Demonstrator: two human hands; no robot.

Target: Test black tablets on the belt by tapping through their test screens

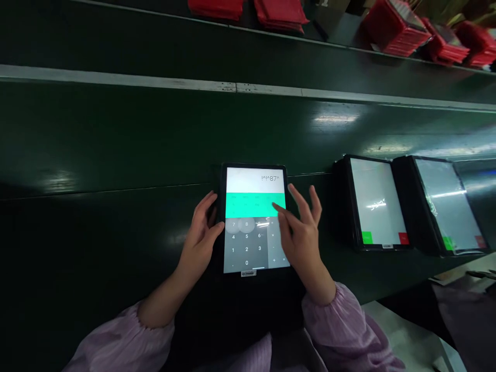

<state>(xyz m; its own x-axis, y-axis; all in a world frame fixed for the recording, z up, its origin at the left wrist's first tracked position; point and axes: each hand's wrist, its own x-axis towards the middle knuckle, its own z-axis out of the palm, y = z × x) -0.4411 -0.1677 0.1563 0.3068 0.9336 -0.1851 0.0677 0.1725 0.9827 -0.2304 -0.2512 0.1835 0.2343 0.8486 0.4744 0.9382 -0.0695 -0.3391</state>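
1. The tablet (pixel 251 243) lies on the dark green bench (pixel 116 150), in front of the person and between the two hands, its screen lit with a calculator keypad under a green band and a white display.
2. The left hand (pixel 202 226) is at the tablet's left edge, its forearm slanting up and inward from the lower left. Its fingers are bent and point up alongside the frame; the thumb stands apart from them, its tip at the edge. The hand is loosely spread, without a pinch.
3. The right hand (pixel 303 227) reaches in over the tablet's right side, wrist bent inward. One finger points left to the green band; whether its tip touches the glass I cannot tell. The other visible fingers fan upward, spread, gripping nothing.
4. Both wrists come out of gathered lilac sleeves (pixel 344 323).
5. Well to the right, a second tablet (pixel 380 206) and a third tablet (pixel 451 201) lie side by side. Red packets (pixel 395 28) stand along the top.
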